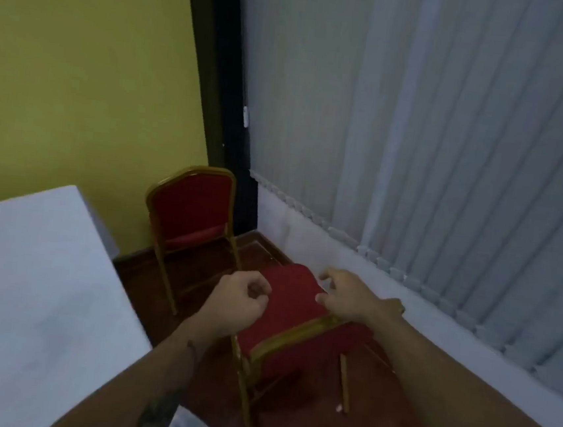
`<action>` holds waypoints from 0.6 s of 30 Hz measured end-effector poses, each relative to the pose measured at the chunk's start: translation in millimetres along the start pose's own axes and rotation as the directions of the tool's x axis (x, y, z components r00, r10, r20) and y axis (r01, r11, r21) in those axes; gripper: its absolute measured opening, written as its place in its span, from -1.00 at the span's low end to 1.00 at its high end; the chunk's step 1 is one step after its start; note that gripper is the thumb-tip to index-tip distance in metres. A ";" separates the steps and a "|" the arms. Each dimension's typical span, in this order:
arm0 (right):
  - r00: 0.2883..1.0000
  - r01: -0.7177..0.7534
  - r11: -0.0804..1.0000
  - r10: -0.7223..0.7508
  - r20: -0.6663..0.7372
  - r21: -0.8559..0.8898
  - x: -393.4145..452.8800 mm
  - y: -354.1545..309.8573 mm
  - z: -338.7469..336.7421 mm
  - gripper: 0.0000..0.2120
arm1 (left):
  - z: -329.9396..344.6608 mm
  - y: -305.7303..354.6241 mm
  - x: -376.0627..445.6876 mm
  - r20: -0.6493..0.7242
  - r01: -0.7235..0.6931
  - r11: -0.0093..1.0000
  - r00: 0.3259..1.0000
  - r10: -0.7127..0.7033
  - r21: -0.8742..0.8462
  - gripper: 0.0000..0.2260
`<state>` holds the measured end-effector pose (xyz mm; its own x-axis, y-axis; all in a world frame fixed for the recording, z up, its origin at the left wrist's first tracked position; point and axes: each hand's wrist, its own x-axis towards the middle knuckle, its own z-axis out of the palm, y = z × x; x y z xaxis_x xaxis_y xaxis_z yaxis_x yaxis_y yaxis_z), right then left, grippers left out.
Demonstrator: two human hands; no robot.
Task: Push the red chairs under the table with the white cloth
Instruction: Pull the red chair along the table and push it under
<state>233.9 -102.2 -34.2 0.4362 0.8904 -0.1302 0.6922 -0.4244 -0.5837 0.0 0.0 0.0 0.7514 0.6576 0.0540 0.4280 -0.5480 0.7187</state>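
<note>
A red chair with a gold frame (285, 299) stands just below me, its back rail toward me and its seat pointing away. My left hand (237, 305) hovers over the chair's left side with the fingers curled in and nothing in them. Over the right end of the back rail, my right hand (351, 299) has its fingers spread; I cannot tell whether it touches the rail. A second red chair (187, 211) stands farther off in the corner by the yellow wall. The table with the white cloth (25, 292) fills the lower left, beside both chairs.
Grey vertical blinds (452, 143) and a low white ledge (338, 253) run along the right, close to the near chair. A yellow wall (80, 73) and a dark pillar (211, 103) close off the corner. The floor (305, 418) is dark red wood.
</note>
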 end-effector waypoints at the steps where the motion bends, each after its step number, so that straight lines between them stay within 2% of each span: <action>1: 1.000 -0.008 1.000 0.008 -0.007 -0.014 -1.9 8.5 -3.9 -0.63 | 12.4 2.5 6.8 0.035 0.004 1.000 0.999 -0.004 0.012 -0.85; 3: 0.999 -0.032 0.999 0.031 -0.032 -0.024 -4.0 24.7 -9.8 -0.88 | 34.3 6.7 20.0 0.120 0.016 0.997 0.992 -0.025 0.071 -0.76; 4: 0.997 -0.045 0.998 0.043 -0.060 -0.034 -5.5 32.5 -11.8 -0.92 | 45.5 7.9 24.7 0.181 0.044 0.992 0.981 -0.065 0.116 -0.68; 7: 0.984 -0.091 0.992 0.076 -0.159 -0.092 -5.9 50.3 -19.3 -0.86 | 79.0 1.0 44.4 0.292 0.083 0.960 0.942 -0.163 0.266 -0.41; 9: 0.980 -0.138 0.987 0.124 -0.152 -0.080 -4.3 62.8 -22.9 -0.86 | 99.3 -6.1 53.9 0.333 0.073 0.939 0.924 -0.191 0.335 -0.36; 12: 0.961 -0.253 0.966 0.245 -0.126 -0.050 -0.7 81.3 -19.6 -0.77 | 121.0 -14.4 65.0 0.358 0.072 0.927 0.909 -0.213 0.367 -0.46; 15: 0.922 -0.379 0.922 0.383 -0.061 0.076 3.9 95.3 -9.2 -0.75 | 132.7 -21.6 70.1 0.376 0.074 0.934 0.902 -0.213 0.351 -0.69; 18: 0.910 -0.412 0.895 0.412 0.040 0.170 8.1 100.6 6.1 -0.68 | 140.1 -29.2 70.0 0.365 0.109 0.923 0.897 -0.252 0.369 -0.81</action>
<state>303.6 -136.7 -98.9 0.6594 0.6423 -0.3906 0.3421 -0.7191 -0.6049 110.5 -10.4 -114.4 0.7491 0.5391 -0.3851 0.6623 -0.6249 0.4134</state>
